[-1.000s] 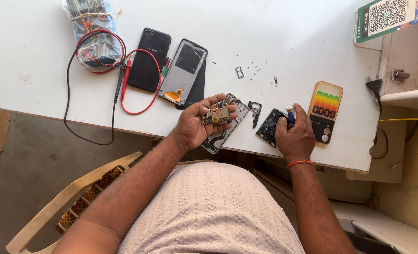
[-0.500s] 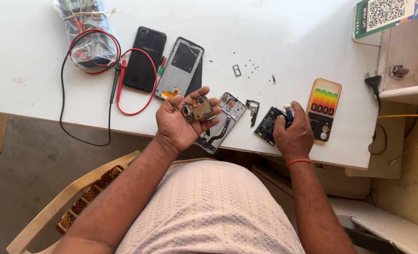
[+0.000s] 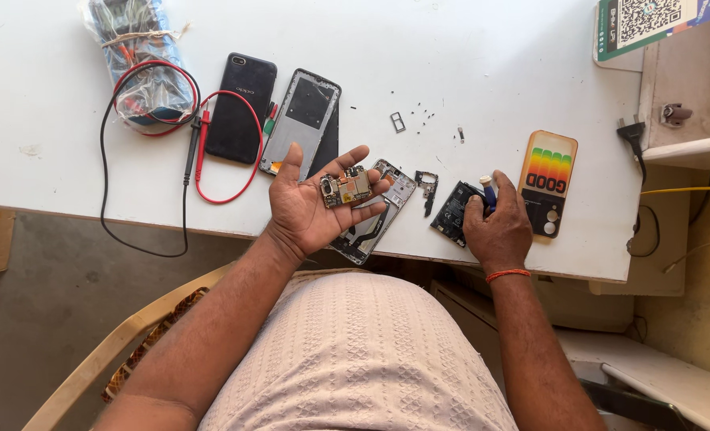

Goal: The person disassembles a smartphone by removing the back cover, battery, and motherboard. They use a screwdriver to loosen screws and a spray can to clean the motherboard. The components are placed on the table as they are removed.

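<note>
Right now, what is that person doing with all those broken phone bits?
A person sits at a white table with a phone taken apart. The left hand is turned palm up, and a small circuit board lies on its fingers. The right hand rests at the table edge, gripping a blue-handled tool beside a black phone part. An opened phone frame lies between the hands.

Black phone (image 3: pixel 241 108) beside red test leads (image 3: pixel 211 152), bagged meter (image 3: pixel 139 60), rainbow phone cover (image 3: pixel 548 182), tiny screws (image 3: pixel 423 116) on white table (image 3: pixel 466 64)
</note>
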Available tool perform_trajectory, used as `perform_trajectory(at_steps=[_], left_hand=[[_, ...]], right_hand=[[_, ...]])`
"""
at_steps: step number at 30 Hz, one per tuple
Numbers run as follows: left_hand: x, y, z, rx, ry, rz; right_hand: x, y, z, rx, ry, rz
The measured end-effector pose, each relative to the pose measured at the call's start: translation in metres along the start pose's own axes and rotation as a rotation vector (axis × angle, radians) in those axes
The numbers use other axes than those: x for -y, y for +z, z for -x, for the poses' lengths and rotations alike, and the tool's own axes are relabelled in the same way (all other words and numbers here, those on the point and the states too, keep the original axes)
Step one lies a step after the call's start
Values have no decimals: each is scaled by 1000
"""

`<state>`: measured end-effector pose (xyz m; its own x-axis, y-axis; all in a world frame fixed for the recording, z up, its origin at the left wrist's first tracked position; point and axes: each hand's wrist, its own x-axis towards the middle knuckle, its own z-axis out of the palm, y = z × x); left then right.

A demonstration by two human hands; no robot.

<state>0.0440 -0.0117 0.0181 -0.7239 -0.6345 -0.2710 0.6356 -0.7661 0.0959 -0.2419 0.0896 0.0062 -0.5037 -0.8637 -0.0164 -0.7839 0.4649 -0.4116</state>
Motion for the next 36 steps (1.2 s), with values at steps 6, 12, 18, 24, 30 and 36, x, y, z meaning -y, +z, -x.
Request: perform_trajectory(at_steps=[6, 12, 18, 24, 30, 36], left_hand=[[-5, -12, -4, -50, -14, -55], [-10, -14, -6, -39, -29, -48], [-10, -3, -8, -24, -70, -23], [-10, 11, -6, 25, -125, -41], [-4, 24, -3, 93, -144, -106], [2, 27, -5, -41, -100, -280]], right_hand=[[1, -1, 1, -15, 4, -13], [3, -1, 2, -18, 25, -6], [6, -3, 2, -26, 35, -3], [6, -3, -8, -25, 53, -31], [12, -5, -24, -95, -101, 122], [59, -36, -2, -157, -325, -196]])
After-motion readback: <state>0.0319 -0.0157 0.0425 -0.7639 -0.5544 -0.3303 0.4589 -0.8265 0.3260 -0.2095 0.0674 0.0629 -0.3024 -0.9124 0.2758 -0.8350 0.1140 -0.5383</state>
